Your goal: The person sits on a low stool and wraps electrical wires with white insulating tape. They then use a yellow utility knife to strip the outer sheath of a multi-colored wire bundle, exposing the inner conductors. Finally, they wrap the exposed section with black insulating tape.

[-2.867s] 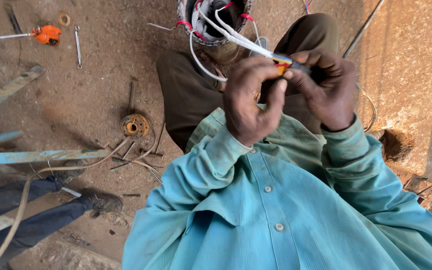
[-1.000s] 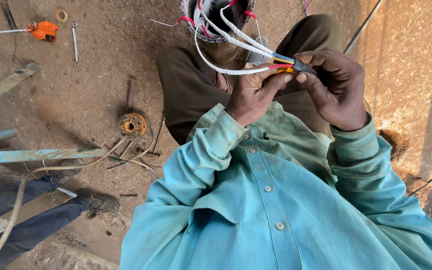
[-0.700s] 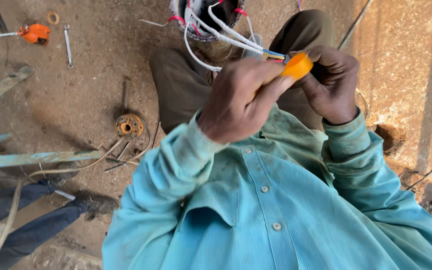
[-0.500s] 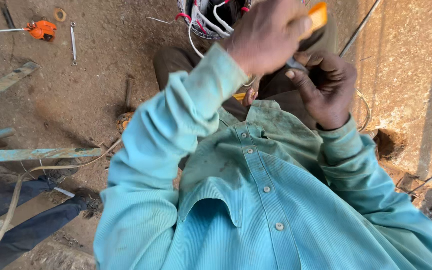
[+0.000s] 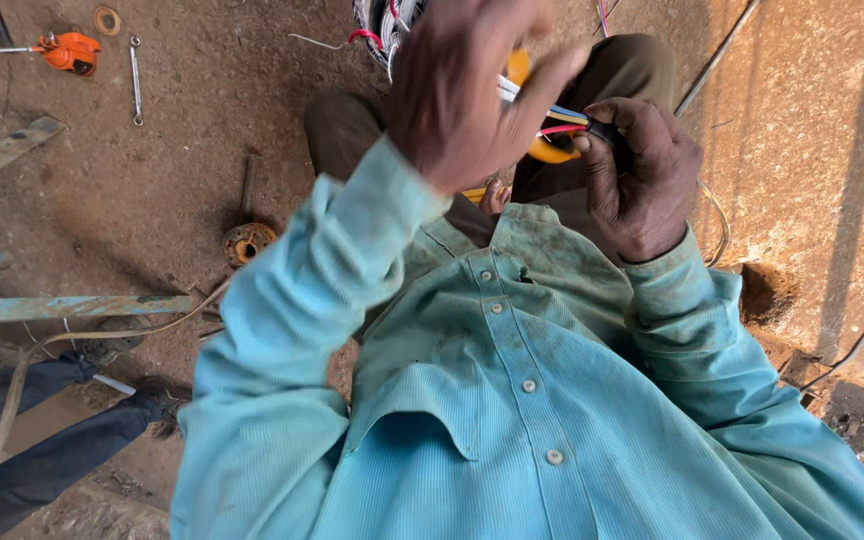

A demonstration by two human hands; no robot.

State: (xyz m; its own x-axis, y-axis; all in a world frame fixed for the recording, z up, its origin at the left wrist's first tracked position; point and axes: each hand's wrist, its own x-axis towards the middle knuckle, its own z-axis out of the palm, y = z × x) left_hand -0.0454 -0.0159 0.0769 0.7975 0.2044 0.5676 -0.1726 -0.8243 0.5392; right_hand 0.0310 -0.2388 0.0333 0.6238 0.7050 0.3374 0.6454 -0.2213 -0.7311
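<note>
My left hand [image 5: 472, 90] is raised close to the camera, blurred, with its fingers closed around an orange-yellow handled tool [image 5: 518, 68]. My right hand [image 5: 642, 175] sits lower over my lap, gripping a bundle of coloured wires [image 5: 564, 118] in a dark sleeve. The wires run up to a coil of white and red wire [image 5: 384, 18] at the top edge. Another piece of orange-yellow handle [image 5: 552, 152] shows just left of my right hand's fingers. My teal shirt fills the lower frame.
On the dirt floor lie an orange tool [image 5: 70, 50], a wrench [image 5: 135, 80], a ring [image 5: 107, 20] and a rusty round flange [image 5: 247, 242]. Blue metal bars [image 5: 62, 308] lie at left. Another person's dark trouser leg [image 5: 42, 470] is at lower left. A concrete wall [image 5: 832, 150] stands at right.
My left hand has lifted away from the wires toward the camera, carrying the orange-yellow tool. My right hand has kept its grip on the wire bundle.
</note>
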